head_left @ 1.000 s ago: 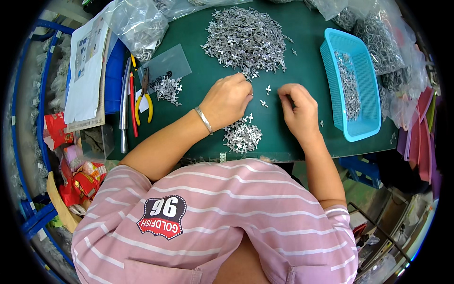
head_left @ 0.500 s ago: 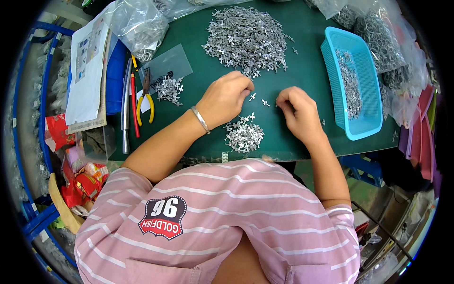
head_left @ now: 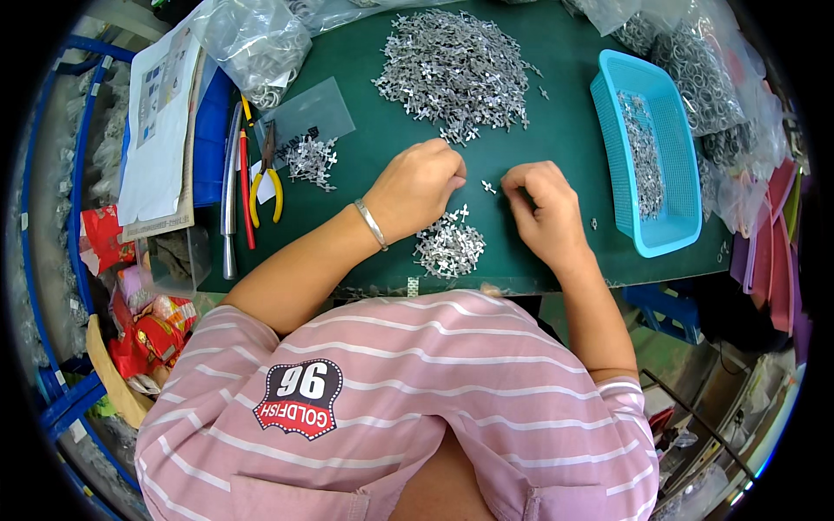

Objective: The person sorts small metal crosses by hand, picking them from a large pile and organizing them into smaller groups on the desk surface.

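Note:
My left hand [head_left: 419,189], with a silver bangle at its wrist, is closed with its thumb and fingers pressed together. It hovers just above a small pile of shiny cross-shaped metal pieces [head_left: 449,247]; whatever is in its fingertips is hidden. A single cross-shaped piece [head_left: 488,187] lies on the green tabletop [head_left: 556,139] between the two hands. Right beside that piece, my right hand [head_left: 547,208] is curled, thumb and forefinger drawn together; I cannot see what they hold. Beyond both hands rises a large heap of duller grey cross-shaped pieces [head_left: 456,74].
At the right stands a turquoise basket [head_left: 678,234] with more small pieces. Left lie yellow-handled pliers [head_left: 268,187], a red pen-like stick [head_left: 246,195], a metal rod [head_left: 230,208], and a small pile [head_left: 311,162] by a clear plastic bag [head_left: 326,108]. Bags of rings [head_left: 699,78] crowd the far right.
My left hand has shifted slightly nearer to me and right. A second loose piece by its fingertips no longer shows. My right hand has moved a little, still beside the remaining piece.

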A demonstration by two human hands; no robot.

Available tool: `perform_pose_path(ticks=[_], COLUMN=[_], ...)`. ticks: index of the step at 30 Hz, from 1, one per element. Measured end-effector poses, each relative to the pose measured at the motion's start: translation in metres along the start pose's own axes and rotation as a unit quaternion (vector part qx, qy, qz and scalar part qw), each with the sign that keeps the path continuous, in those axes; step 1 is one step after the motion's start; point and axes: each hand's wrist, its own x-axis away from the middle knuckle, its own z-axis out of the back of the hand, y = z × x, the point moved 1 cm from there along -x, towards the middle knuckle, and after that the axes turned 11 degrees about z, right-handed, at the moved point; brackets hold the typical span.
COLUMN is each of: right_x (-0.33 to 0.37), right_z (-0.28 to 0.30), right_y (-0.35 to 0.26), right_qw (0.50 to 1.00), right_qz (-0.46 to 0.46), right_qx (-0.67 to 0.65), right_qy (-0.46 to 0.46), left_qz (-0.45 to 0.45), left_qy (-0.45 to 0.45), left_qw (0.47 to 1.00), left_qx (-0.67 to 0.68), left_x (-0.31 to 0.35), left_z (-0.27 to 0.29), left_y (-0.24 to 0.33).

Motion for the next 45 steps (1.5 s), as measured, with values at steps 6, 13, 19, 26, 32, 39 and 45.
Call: perform_pose_path(ticks=[6,13,19,26,32,39,45], right_x=[-0.002,-0.011,0.008,0.012,0.01,0.006,-0.037], right_z=[-0.013,-0.013,0.022,-0.001,-0.005,0.002,-0.012], right_y=[0.002,-0.021,0.014,0.01,-0.005,-0.027,0.002], right_qw=[0.997,0.952,0.981,0.999,0.999,0.982,0.996], right_qz=[0.036,-0.114,-0.175,-0.037,-0.028,-0.053,0.051], right_qx=[0.061,-0.268,-0.05,0.034,-0.024,-0.164,-0.024], right_qy=[-0.019,0.091,0.07,0.006,0.028,-0.076,-0.063], left_qz=[-0.005,0.16,0.112,0.116,-0.015,-0.007,-0.003], left_qy=[0.009,-0.03,0.124,0.115,-0.019,-0.051,-0.089], left_qw=[1.0,0.956,0.984,0.977,1.0,0.999,0.995], left_qx=[-0.006,0.244,-0.069,-0.135,-0.003,-0.01,0.037], left_x=[0.002,0.004,0.025,0.036,0.004,0.013,0.027], left_z=[0.003,0.016,0.084,0.096,0.016,0.009,0.023], left_y=[0.005,0.024,-0.02,-0.037,0.007,0.009,0.025])
